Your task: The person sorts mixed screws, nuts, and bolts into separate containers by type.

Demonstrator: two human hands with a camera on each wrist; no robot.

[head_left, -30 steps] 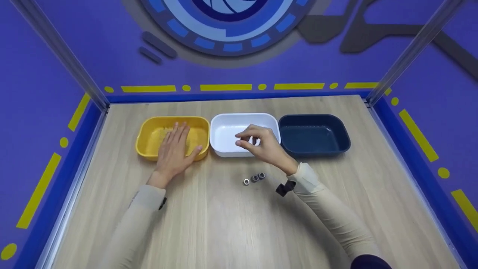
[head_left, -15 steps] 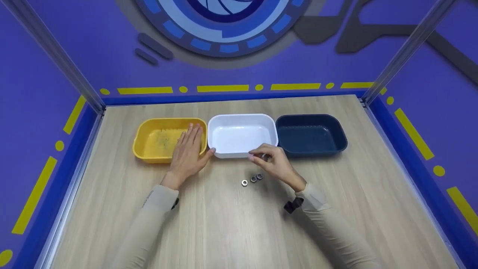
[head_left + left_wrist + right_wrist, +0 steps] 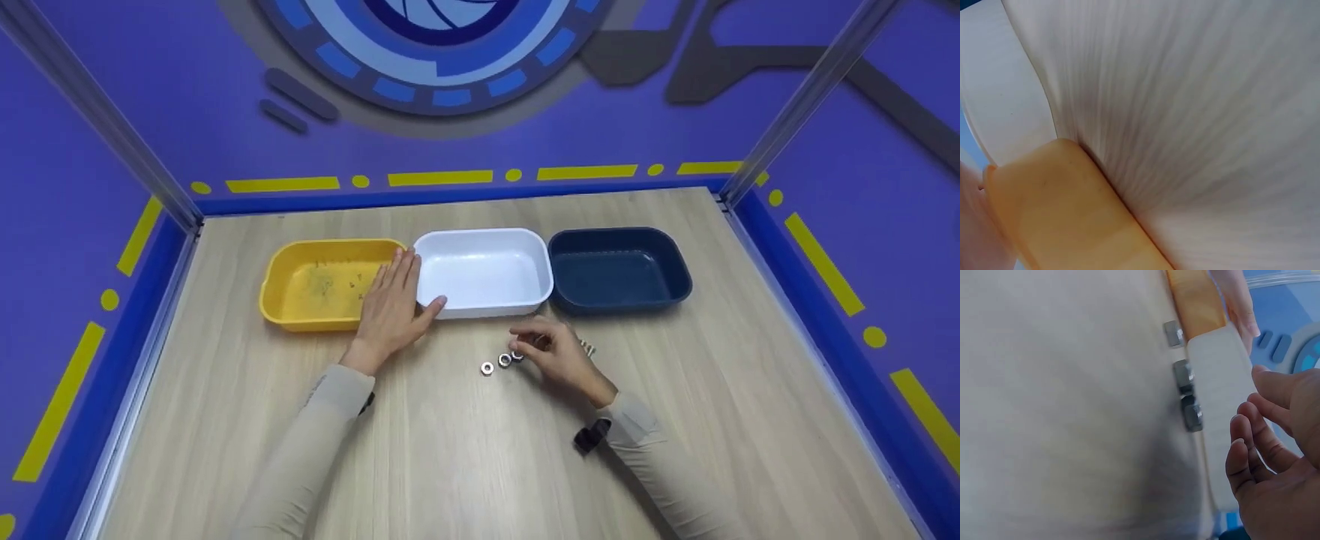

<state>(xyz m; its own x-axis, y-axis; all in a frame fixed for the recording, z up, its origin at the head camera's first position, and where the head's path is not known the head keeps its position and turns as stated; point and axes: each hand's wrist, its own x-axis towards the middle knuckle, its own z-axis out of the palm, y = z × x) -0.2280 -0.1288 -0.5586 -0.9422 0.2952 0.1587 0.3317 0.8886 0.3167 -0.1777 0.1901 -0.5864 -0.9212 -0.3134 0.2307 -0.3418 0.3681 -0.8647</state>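
Note:
My left hand (image 3: 394, 307) lies with straight fingers over the right rim of the yellow tray (image 3: 300, 321), its thumb at the front left corner of the white tray (image 3: 487, 309). Just in front of the white tray hovers my right hand (image 3: 559, 356), thumb and fingers bent, a small gap between their tips in the right wrist view and nothing visible held. Three metal hex nuts (image 3: 487, 368) sit in a loose row on the table beside and below its fingertips. Small brass-coloured threaded pieces (image 3: 588, 348) show behind it, partly hidden.
A dark blue tray (image 3: 619, 281) stands right of the white one, close against it. Small dark marks or bits (image 3: 324, 283) show on the yellow tray's floor. Purple walls (image 3: 465, 150) enclose the wooden table (image 3: 450, 465) at the back and sides.
My right hand has come back from over the white tray, down towards the nuts. The left hand has shifted right, from inside the yellow tray to its right rim.

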